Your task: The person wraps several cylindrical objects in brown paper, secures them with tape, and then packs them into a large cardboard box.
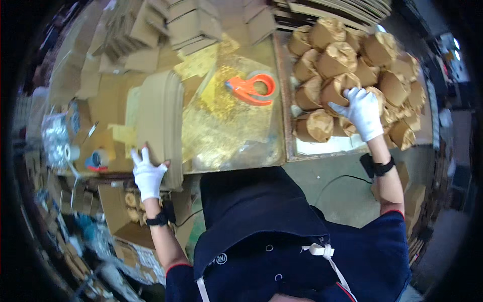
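Note:
My left hand [149, 173], in a white glove with some bare fingertips, rests with fingers spread on the near end of a stack of flat cardboard pieces [160, 116]. The stack's near end reaches past the table edge. To the right, my gloved right hand [364, 113] has its thumb and fingers around a brown paper-wrapped round bundle [336, 93]. Several similar bundles [336, 58] crowd around it, their paper tops crumpled. Part of the held bundle is hidden behind the hand.
On the worn yellow table [236, 146] lies an orange tape dispenser [251, 89]. Folded cardboard boxes [193, 25] stand at the far side. At the left are a blue-and-red tape dispenser [98, 159] and a pen [91, 130]. Below sits an open carton [118, 214] holding round items.

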`<state>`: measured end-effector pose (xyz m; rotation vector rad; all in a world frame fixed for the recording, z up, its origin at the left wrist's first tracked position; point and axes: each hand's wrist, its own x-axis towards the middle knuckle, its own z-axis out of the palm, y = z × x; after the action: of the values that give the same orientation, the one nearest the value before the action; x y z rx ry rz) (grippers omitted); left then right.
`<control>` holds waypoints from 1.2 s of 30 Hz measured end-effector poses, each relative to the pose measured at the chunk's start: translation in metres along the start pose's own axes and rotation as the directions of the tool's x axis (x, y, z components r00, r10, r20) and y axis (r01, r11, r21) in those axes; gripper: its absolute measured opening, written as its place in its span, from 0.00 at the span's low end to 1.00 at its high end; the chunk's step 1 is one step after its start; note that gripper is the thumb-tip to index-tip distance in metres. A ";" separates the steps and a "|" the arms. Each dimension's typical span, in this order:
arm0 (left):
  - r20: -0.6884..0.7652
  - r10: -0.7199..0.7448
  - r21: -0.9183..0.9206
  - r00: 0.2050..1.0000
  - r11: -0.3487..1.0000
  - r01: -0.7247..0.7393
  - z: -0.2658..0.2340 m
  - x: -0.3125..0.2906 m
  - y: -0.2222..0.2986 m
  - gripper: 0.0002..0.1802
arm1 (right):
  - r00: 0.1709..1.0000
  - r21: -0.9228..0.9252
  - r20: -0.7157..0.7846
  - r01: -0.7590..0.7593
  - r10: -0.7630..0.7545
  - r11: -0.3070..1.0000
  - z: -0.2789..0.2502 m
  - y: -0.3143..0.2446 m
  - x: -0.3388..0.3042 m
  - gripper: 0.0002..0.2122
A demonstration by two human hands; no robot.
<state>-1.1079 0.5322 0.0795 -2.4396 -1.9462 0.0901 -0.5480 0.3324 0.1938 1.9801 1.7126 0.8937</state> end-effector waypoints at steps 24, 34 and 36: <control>-0.146 0.707 -0.329 0.692 0.625 -0.708 0.063 -0.078 0.117 0.20 | 0.520 0.142 0.634 -0.806 -0.572 -0.575 -0.046 -0.250 0.081 0.21; -0.242 0.109 -0.936 0.964 0.234 -0.261 0.043 0.045 0.168 0.15 | 0.793 0.681 0.594 -0.587 -0.138 -0.438 0.034 -0.291 0.155 0.40; -0.091 -0.005 -0.991 0.996 0.099 -0.090 0.055 0.065 0.181 0.17 | 0.720 0.381 0.657 -0.572 -0.223 -0.726 0.031 -0.296 0.160 0.38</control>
<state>-0.9200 0.5538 0.0137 -2.9059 -2.2039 -2.0393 -0.7360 0.5482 0.0138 3.0944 1.0225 -2.7099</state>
